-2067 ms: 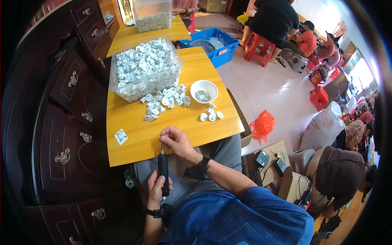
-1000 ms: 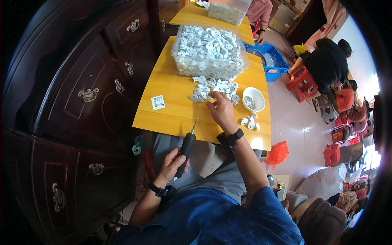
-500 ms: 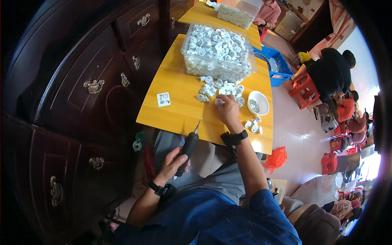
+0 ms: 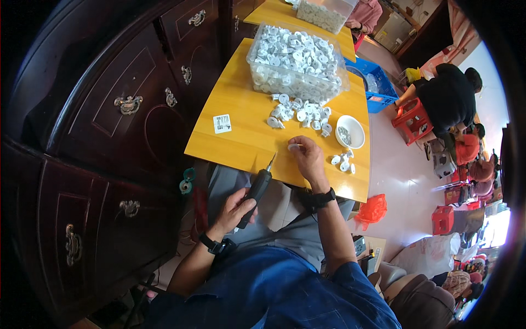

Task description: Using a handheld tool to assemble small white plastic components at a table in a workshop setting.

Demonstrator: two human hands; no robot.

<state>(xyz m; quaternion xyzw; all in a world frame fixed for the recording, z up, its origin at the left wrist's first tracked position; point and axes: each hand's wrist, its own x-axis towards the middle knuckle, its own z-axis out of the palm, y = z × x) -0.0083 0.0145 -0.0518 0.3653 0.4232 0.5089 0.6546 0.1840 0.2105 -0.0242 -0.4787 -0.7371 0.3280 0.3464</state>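
My left hand (image 4: 234,210) grips a black electric screwdriver (image 4: 256,189) over my lap, its tip pointing up toward the near edge of the yellow wooden table (image 4: 241,137). My right hand (image 4: 310,160) rests on the table and pinches a small white plastic part (image 4: 294,147). A loose heap of the same white parts (image 4: 298,112) lies just beyond it. A clear plastic bin (image 4: 296,63) full of them stands farther back. A white bowl (image 4: 349,131) with small screws sits to the right, with a few finished parts (image 4: 342,162) beside it.
A dark carved wooden cabinet (image 4: 109,137) stands close on the left. A small printed label (image 4: 222,123) lies on the table. A second table with another bin (image 4: 326,12) is behind. A blue crate (image 4: 378,88), red stools and seated people fill the right side.
My right hand has drawn back from the heap toward the table's near edge with a white part. The screwdriver in my left hand stays over my lap. My view has shifted.
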